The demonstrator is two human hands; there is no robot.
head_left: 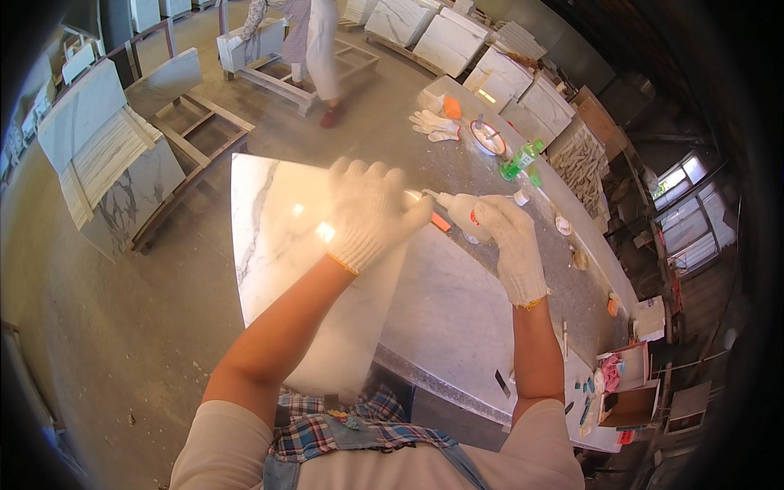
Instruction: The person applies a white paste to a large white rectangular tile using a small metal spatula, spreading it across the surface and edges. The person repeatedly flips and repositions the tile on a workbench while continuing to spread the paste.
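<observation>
A white marble slab point(273, 245) with grey veins and a glossy face lies before me, left of the worktable's stone top point(457, 310). My left hand point(371, 208), in a white knit glove, has its fingers curled at the slab's far edge, its thumb towards the right corner. In my right hand point(514, 245), also gloved, is a white squeeze bottle point(461, 204) with a thin nozzle and red marking. The nozzle points left, close to my left thumb; whether it touches anything is hard to tell. An orange strip point(441, 222) lies just below the nozzle.
Spare gloves point(435, 126), an orange block point(452, 108), a rimmed bowl point(488, 139) and a green bottle point(521, 160) sit at the table's far side. Marble slabs point(114, 147) stand on frames at left. Another person point(314, 41) stands beside a wooden frame point(343, 69).
</observation>
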